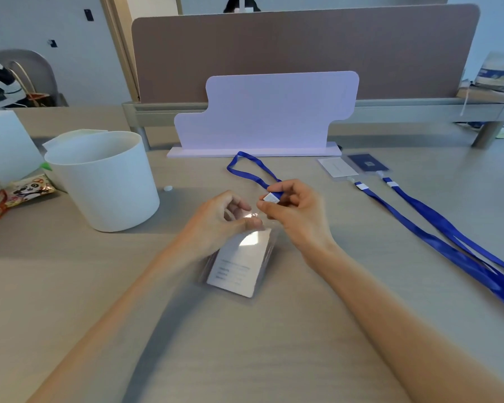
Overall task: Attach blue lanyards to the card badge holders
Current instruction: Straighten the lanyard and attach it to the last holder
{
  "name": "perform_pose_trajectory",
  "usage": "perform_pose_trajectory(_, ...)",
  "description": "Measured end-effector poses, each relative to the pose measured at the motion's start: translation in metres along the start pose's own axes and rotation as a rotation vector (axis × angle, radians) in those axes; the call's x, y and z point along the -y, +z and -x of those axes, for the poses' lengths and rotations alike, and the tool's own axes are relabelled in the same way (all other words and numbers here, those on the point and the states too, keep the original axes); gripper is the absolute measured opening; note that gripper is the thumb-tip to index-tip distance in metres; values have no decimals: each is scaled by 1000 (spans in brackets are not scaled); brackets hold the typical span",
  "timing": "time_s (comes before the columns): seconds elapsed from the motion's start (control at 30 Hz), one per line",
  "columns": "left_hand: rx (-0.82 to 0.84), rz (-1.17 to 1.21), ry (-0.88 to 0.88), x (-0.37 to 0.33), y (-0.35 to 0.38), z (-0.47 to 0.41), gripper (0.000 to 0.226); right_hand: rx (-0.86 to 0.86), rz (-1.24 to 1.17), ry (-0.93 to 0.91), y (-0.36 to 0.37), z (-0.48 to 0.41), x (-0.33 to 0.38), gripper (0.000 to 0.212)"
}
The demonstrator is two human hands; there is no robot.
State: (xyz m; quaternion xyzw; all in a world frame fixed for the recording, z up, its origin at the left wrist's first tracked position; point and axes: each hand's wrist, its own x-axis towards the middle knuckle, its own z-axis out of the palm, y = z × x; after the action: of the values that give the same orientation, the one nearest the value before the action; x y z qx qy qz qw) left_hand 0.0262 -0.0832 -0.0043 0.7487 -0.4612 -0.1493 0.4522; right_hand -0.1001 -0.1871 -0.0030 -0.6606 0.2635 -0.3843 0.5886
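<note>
A clear badge holder with a white card inside hangs tilted just above the table's middle. My left hand pinches its top edge. My right hand pinches the white clip end of a blue lanyard, right beside the holder's top. The lanyard's loop trails away behind my hands toward the white stand. Whether the clip is hooked into the holder is hidden by my fingers.
Two more badge holders with blue lanyards attached lie at the right. A white bucket stands at the left beside snack packets. A white stand and a brown divider rise behind.
</note>
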Motion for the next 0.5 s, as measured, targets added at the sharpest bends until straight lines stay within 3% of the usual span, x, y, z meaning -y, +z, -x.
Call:
perform_pose_trajectory(0.17, 111, 166, 22, -7, -1, 4, 4, 19, 16, -15, -2, -2, 5, 23)
perform_pose_trajectory(0.5, 234, 292, -109, -12, -8, 7, 15, 17, 2, -42, -5, 0, 11, 25)
